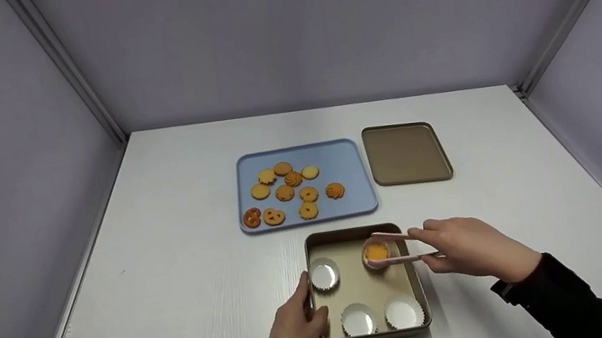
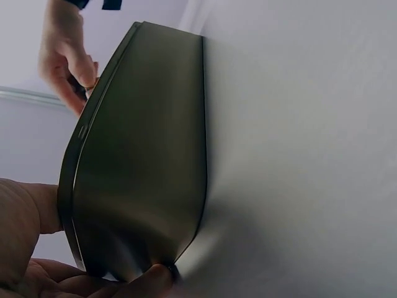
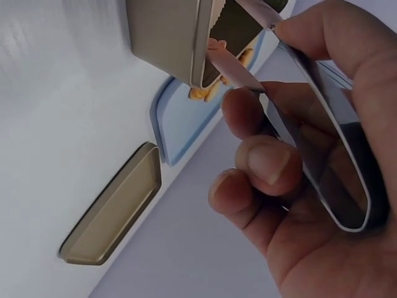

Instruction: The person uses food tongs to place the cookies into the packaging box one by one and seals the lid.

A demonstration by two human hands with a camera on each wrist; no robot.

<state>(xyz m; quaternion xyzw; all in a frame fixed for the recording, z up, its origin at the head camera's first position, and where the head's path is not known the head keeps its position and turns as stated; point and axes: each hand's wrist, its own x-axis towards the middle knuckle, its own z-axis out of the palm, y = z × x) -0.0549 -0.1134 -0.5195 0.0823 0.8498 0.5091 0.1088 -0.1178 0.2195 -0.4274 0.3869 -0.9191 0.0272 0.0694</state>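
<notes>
My left hand (image 1: 293, 324) grips the left wall of a deep gold-brown baking pan (image 1: 345, 243), its thumb at the near left. In my right hand (image 1: 467, 245) is a pair of tongs (image 1: 410, 258) with metal arms and pinkish tips, which the right wrist view shows between thumb and fingers. The tips stand on either side of an orange-yellow cookie (image 1: 376, 251) at a fluted cup in the pan's far right part. Whether they touch the cookie I cannot tell. White fluted cups sit at the pan's left (image 1: 325, 276), near middle (image 1: 358, 320) and near right (image 1: 403, 312).
Beyond the pan lies a blue tray (image 1: 350, 156) with several cookies, among them a pretzel (image 1: 252, 217) and a swirled cookie (image 1: 334, 190). A shallow brown tray or lid (image 1: 406, 153) lies to its right. Grey panels (image 1: 281, 35) border the white table (image 1: 171, 260).
</notes>
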